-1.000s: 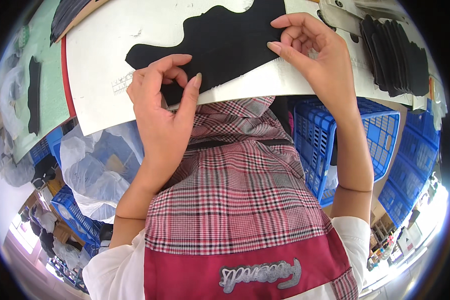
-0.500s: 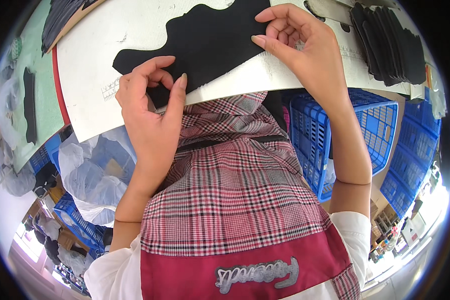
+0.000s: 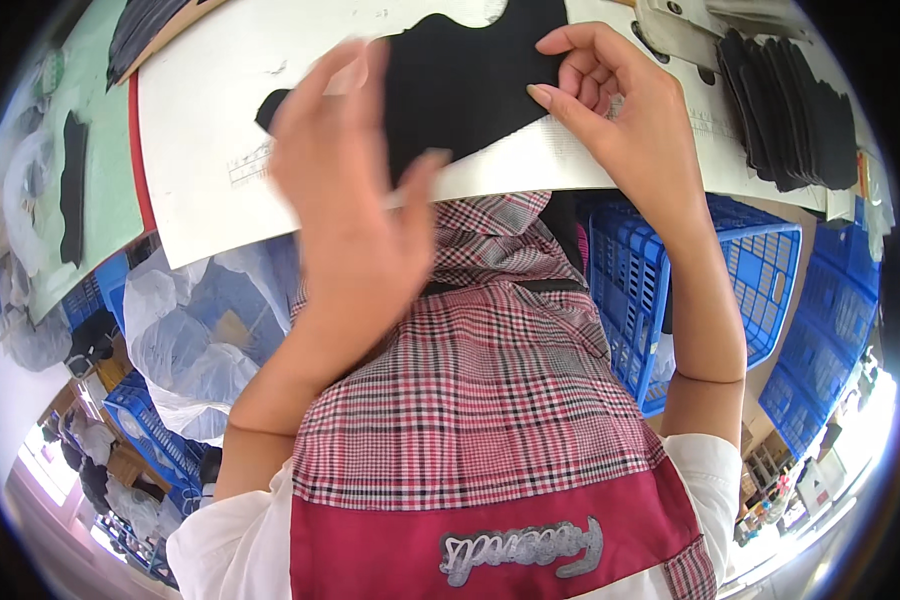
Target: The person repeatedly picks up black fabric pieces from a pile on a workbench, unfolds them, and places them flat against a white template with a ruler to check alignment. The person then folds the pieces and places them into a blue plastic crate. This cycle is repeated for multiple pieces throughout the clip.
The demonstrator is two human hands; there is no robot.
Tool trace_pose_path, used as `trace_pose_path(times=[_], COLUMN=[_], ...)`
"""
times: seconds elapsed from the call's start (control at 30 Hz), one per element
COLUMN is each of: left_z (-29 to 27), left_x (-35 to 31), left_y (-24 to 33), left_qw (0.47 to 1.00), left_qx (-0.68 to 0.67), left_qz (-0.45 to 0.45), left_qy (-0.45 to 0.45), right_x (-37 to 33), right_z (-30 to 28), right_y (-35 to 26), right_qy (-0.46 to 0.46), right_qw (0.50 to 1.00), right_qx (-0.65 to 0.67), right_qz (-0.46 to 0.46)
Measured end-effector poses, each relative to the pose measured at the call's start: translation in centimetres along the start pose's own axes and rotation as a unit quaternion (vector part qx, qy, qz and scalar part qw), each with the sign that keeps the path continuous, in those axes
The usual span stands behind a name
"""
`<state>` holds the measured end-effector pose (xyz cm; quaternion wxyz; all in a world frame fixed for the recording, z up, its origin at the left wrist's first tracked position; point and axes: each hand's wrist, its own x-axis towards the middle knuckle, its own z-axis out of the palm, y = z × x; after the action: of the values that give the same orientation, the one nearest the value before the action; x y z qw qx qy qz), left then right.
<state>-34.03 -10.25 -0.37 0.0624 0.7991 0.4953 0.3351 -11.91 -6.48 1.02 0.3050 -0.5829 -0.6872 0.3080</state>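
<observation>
Black cut panel (image 3: 475,85): lies flat on the white worktop (image 3: 210,195), between the two hands. Its left part runs beneath the left hand (image 3: 350,175), with a narrow rounded tip visible beyond that hand on the outer side; its right end is at the fingertips of the right hand (image 3: 615,115).

Orientation: the long axis slants from lower left to upper right. The wavy edge faces away from the person; the straighter edge faces the person and rises toward the right.

Left hand: blurred, back uppermost, fingers extended forward and thumb spread toward the right. No grip is seen; whether it presses on the panel cannot be told. The forearm angles up and inward from the white sleeve (image 3: 235,540).

Right hand: thumb and index finger stand apart, their tips over the panel's right margin, not pinched together; the remaining fingers are curled. The forearm rises nearly upright, the hand leaning left.

Surroundings: a row of black pieces (image 3: 785,115) stands to the right of the right hand. A blue plastic crate (image 3: 625,290) sits below the worktop edge, beside the right forearm.
</observation>
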Motion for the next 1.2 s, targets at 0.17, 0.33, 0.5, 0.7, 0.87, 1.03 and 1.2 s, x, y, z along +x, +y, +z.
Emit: trace_pose_path(times=[0.17, 0.33, 0.5, 0.7, 0.87, 1.03, 1.2], left_z=[3.3, -1.0, -1.3, -1.4, -1.6, 0.7, -4.6], left_x=[0.1, -3.0, -4.5, -4.3, -1.4, -1.2, 0.0], left_y=[3.8, -0.3, -0.9, -1.4, 0.3, 1.2, -0.2], left_qw=[0.982, 0.975, 0.977, 0.977, 0.983, 0.974, 0.985], left_qx=[-0.050, 0.072, 0.093, 0.073, 0.065, 0.078, -0.057], left_qz=[0.032, 0.002, -0.010, 0.015, 0.010, 0.084, 0.079], left_qy=[-0.178, -0.209, -0.192, -0.202, -0.170, -0.198, -0.140], right_x=[0.3, -0.5, -4.3, -5.4, -6.6, -5.5, -5.9], right_z=[0.2, 0.7, 5.5, 3.7, -2.7, -10.6, -13.0], right_y=[0.9, 0.6, -2.3, 0.0, 1.4, 2.8, 3.9], right_qy=[0.018, 0.061, -0.051, 0.024, 0.175, 0.388, 0.368], right_qw=[0.999, 0.998, 0.937, 0.940, 0.937, 0.865, 0.906], right_qx=[0.017, 0.002, -0.260, -0.321, -0.276, -0.315, -0.203], right_qz=[-0.033, -0.028, -0.229, -0.113, -0.120, -0.050, 0.051])
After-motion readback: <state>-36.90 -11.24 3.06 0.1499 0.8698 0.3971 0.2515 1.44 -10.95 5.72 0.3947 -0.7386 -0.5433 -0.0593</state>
